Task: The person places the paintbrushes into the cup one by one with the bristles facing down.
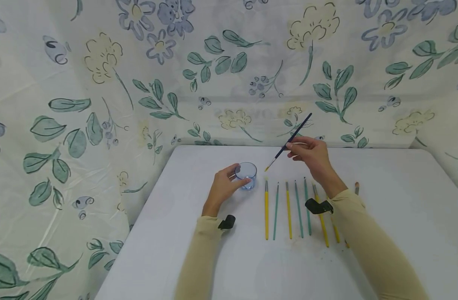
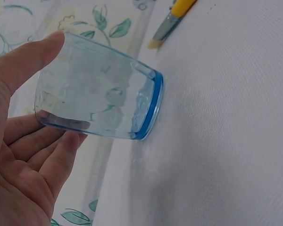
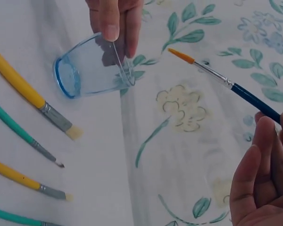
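A clear blue-tinted glass (image 1: pixel 246 171) is gripped by my left hand (image 1: pixel 225 185), thumb on one side and fingers on the other. In the left wrist view the glass (image 2: pixel 99 89) has a darker blue base, close to the white tabletop. My right hand (image 1: pixel 311 156) pinches a dark blue paintbrush (image 1: pixel 294 135) by its handle, tilted with the tip downward. Its orange-yellow bristles (image 3: pixel 181 56) point toward the glass and stay apart from it in the right wrist view. Below the hands lies a row of yellow and teal paintbrushes (image 1: pixel 266 208), partly hidden by my right forearm.
The white table (image 1: pixel 146 250) reaches back to a hanging cloth (image 1: pixel 213 83) printed with flowers and leaves, which also covers the left side. One brush with a brownish tip (image 1: pixel 357 187) shows beside the right sleeve. Small specks lie near the brush handles.
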`<state>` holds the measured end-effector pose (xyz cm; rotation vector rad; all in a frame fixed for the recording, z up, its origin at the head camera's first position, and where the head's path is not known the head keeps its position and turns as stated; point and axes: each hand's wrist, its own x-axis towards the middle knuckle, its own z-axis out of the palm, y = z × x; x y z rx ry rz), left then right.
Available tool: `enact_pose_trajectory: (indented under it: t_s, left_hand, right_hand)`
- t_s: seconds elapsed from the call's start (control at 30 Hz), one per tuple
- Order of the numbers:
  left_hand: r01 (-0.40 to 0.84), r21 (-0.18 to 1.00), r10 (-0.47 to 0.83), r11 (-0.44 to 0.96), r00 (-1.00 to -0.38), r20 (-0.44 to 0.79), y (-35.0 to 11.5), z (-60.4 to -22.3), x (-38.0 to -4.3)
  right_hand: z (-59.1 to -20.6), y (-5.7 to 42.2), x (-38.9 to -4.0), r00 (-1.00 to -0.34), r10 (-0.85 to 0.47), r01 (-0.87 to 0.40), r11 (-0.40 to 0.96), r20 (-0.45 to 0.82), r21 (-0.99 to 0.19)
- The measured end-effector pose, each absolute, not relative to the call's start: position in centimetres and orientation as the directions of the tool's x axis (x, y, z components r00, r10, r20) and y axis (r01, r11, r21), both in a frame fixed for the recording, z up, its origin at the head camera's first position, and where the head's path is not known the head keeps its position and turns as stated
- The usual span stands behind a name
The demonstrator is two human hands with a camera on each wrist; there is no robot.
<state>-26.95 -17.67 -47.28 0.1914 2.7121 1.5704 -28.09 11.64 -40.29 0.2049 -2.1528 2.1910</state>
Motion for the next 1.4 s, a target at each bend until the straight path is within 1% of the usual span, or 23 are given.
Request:
enact_pose_trajectory:
  t_s: [0.13, 0.27, 0.43, 0.63, 0.87, 1.13, 1.4]
  left_hand:
    - [0.094, 0.862, 0.104, 0.498, -0.993, 0.048, -17.7, -47.3, -27.0]
    - [0.103, 0.862, 0.108, 0.497, -0.993, 0.056, -17.7, -47.4, -27.1]
    - [0.118, 0.861, 0.119, 0.495, -0.991, 0.067, -17.7, -47.6, -27.2]
    - [0.118, 0.861, 0.115, 0.494, -0.991, 0.070, -17.8, -47.8, -27.2]
    - [0.128, 0.856, 0.115, 0.502, -0.990, 0.080, -17.9, -47.7, -27.1]
    - [0.109, 0.856, 0.114, 0.505, -0.992, 0.059, -17.9, -47.4, -27.1]
    - [0.108, 0.863, 0.119, 0.493, -0.991, 0.056, -17.8, -47.2, -27.1]
  right_hand:
    - [-40.4, 9.9, -29.1, -0.987, -0.039, -0.157, 0.000, 0.156, -0.988]
    - [-40.8, 8.1, -29.8, -0.985, -0.036, -0.169, 0.049, 0.168, -0.984]
    - [-41.5, 6.1, -30.2, -0.988, -0.032, -0.150, 0.085, 0.148, -0.985]
    - [-42.4, 4.5, -30.3, -0.990, -0.066, -0.132, 0.138, 0.124, -0.982]
    - [-43.2, 3.6, -30.4, -0.992, -0.094, -0.103, 0.152, 0.089, -0.983]
    - [-43.7, 3.2, -30.3, -0.991, -0.114, -0.096, 0.175, 0.077, -0.980]
    - [-44.0, 3.0, -30.4, -0.991, -0.131, -0.058, 0.227, 0.028, -0.972]
